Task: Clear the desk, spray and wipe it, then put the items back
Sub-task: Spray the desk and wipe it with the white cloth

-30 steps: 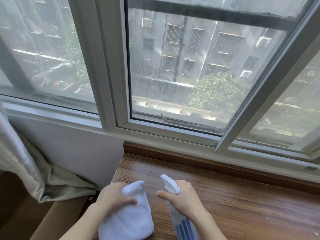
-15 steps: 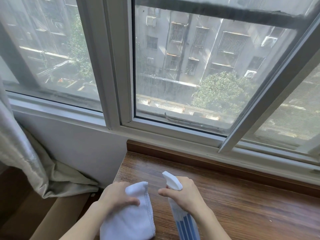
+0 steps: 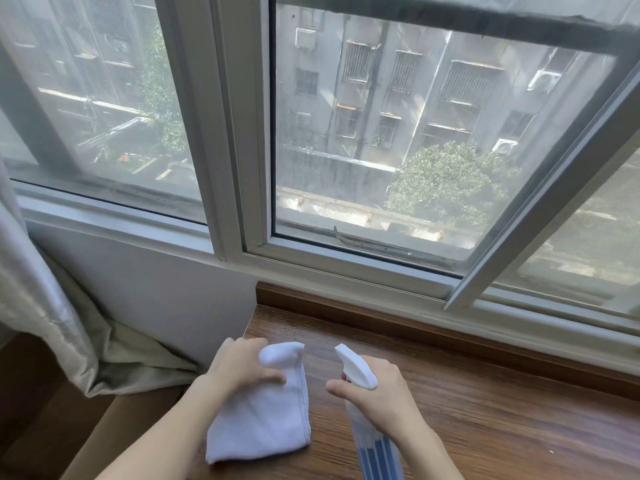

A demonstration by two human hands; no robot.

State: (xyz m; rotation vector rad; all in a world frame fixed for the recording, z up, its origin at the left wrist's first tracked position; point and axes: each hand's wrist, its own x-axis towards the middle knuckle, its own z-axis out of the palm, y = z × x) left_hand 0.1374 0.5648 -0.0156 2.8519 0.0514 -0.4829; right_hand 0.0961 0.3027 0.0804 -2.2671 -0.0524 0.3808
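A white cloth (image 3: 263, 414) lies folded on the dark wooden desk (image 3: 485, 420) near its left edge. My left hand (image 3: 239, 370) rests on the cloth's far end, thumb across the top of it. To its right, my right hand (image 3: 377, 396) grips a spray bottle (image 3: 372, 445) with a white nozzle head (image 3: 356, 365) and blue stripes on its body. The nozzle points away from me toward the window. The bottle's lower part runs out of the frame.
A raised wooden lip (image 3: 433, 327) edges the desk's back under a large window (image 3: 381, 133). A grey curtain (image 3: 52, 289) hangs at the left over a beige surface (image 3: 86, 445). A white wall (image 3: 156, 289) stands left of the desk.
The view has shifted slightly; both hands stay in nearly the same place, the left on the cloth and the right around the bottle.
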